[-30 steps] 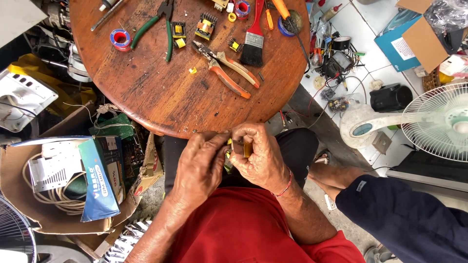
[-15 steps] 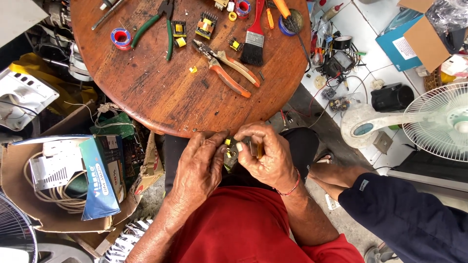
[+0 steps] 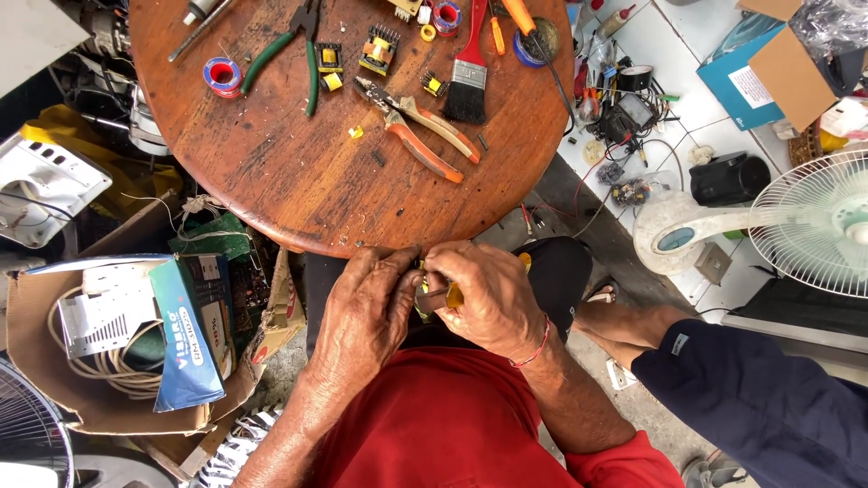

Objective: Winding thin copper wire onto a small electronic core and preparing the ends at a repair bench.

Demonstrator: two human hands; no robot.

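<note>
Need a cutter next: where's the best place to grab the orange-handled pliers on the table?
Take the orange-handled pliers by the two handles, from the near table edge: the handles splay toward the person, jaws point away, and the paintbrush crowds the far side.

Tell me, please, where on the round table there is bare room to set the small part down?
The near half of the table is bare wood, between the orange pliers and the edge by both hands, left hand and right hand. The left side below the red tape is free too. The far rim is crowded: green pliers, brush, small parts.
</note>
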